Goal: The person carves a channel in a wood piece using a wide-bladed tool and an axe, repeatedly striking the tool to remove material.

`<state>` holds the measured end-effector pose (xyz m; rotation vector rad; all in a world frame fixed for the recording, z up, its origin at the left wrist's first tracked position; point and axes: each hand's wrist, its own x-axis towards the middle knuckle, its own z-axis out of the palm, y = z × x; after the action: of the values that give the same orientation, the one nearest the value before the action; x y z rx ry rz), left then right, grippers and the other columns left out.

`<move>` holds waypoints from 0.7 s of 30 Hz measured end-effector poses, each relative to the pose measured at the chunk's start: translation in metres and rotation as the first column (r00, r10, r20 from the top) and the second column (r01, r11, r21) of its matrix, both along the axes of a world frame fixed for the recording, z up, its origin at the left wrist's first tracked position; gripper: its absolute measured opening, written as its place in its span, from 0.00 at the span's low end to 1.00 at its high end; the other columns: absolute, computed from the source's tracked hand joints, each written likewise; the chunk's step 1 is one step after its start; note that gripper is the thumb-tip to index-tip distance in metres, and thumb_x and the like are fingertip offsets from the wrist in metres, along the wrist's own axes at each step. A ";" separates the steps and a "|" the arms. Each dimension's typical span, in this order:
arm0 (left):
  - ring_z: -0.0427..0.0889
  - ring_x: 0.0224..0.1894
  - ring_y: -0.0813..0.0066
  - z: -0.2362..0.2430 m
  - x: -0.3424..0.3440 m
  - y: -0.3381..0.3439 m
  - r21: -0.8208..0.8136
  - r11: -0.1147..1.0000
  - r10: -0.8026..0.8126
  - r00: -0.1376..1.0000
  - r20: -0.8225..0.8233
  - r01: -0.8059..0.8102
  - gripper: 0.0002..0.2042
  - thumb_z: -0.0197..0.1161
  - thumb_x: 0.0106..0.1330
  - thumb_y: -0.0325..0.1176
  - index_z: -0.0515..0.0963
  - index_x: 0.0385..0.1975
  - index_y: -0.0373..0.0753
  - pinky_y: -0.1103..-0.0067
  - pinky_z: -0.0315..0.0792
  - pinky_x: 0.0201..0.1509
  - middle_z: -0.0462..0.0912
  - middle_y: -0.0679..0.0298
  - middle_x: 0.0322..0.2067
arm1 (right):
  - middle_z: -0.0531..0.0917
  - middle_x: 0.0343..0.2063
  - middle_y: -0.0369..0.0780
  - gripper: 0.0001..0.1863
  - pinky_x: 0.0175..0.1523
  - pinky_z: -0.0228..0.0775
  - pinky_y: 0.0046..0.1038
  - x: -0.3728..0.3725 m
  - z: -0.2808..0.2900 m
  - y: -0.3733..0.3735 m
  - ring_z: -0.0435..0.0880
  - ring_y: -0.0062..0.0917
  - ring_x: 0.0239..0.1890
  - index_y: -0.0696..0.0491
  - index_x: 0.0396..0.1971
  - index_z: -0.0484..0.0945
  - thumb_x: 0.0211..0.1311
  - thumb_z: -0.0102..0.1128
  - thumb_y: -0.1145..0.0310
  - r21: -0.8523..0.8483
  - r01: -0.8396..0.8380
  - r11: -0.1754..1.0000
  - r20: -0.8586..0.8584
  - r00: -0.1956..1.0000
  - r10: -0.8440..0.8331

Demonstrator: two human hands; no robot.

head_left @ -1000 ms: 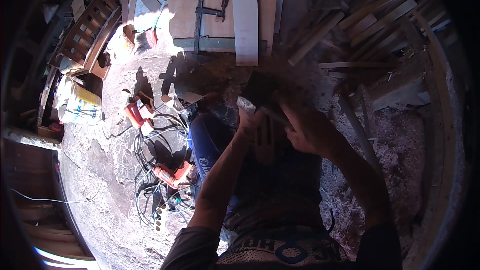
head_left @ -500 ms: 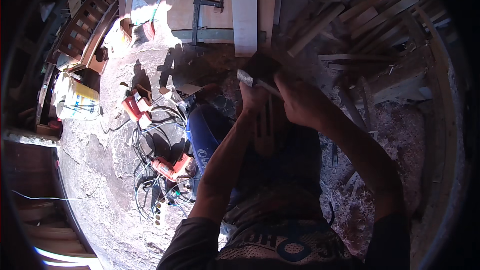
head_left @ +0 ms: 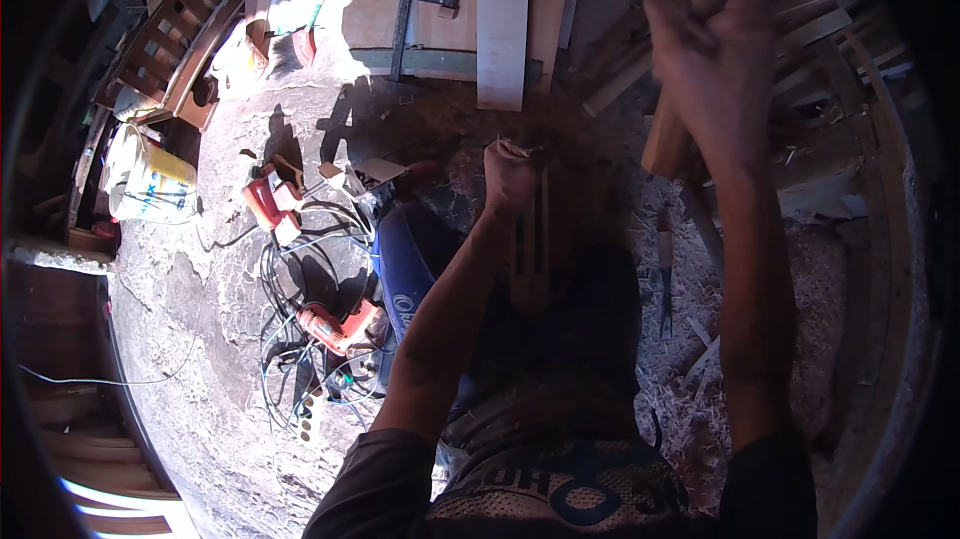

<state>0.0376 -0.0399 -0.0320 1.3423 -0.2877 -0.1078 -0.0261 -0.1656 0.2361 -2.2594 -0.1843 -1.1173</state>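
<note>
Toward the left, a white-and-yellow bucket (head_left: 150, 179) is sitting on the cracked floor (head_left: 165, 289); a red drill (head_left: 324, 326) is lying among tangled cables (head_left: 268, 279). At upper right, wood offcuts (head_left: 815, 31) are lying heaped.

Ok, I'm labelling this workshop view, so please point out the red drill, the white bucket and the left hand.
Red drill (head_left: 328, 328): head view, on its body.
White bucket (head_left: 147, 179): head view, on its side wall.
Left hand (head_left: 509, 182): head view, middle of the closed fist.
</note>
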 end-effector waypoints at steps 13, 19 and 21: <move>0.79 0.35 0.85 -0.028 0.004 -0.001 0.122 0.987 0.107 0.994 0.007 -0.107 0.05 0.68 0.60 0.29 0.84 0.33 0.35 0.81 0.74 0.36 0.85 0.71 0.32 | 0.81 0.28 0.46 0.26 0.36 0.75 0.35 -0.029 0.002 -0.004 0.82 0.33 0.29 0.54 0.59 0.69 0.59 0.64 0.72 0.004 -0.179 0.984 -0.445 0.881 0.162; 0.80 0.34 0.85 -0.016 0.002 -0.002 0.167 0.986 0.034 0.999 -0.040 -0.027 0.08 0.69 0.59 0.30 0.84 0.35 0.35 0.80 0.74 0.36 0.86 0.71 0.33 | 0.84 0.31 0.49 0.20 0.45 0.76 0.41 -0.003 -0.057 0.004 0.87 0.41 0.32 0.57 0.50 0.71 0.59 0.64 0.70 -0.127 -0.003 0.992 -0.397 0.917 -0.048; 0.80 0.34 0.84 -0.025 -0.007 0.002 0.213 0.975 -0.032 0.990 -0.136 0.061 0.08 0.69 0.59 0.30 0.84 0.36 0.36 0.79 0.74 0.36 0.86 0.71 0.33 | 0.84 0.33 0.54 0.25 0.49 0.74 0.48 -0.025 -0.152 -0.006 0.85 0.51 0.38 0.58 0.54 0.71 0.55 0.64 0.70 -0.497 -0.315 0.809 -0.724 0.665 -0.185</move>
<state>0.0305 -0.0376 -0.0569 1.5374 -0.1997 -0.2726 -0.0512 -0.1715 0.0839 -3.0413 -0.3004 0.0554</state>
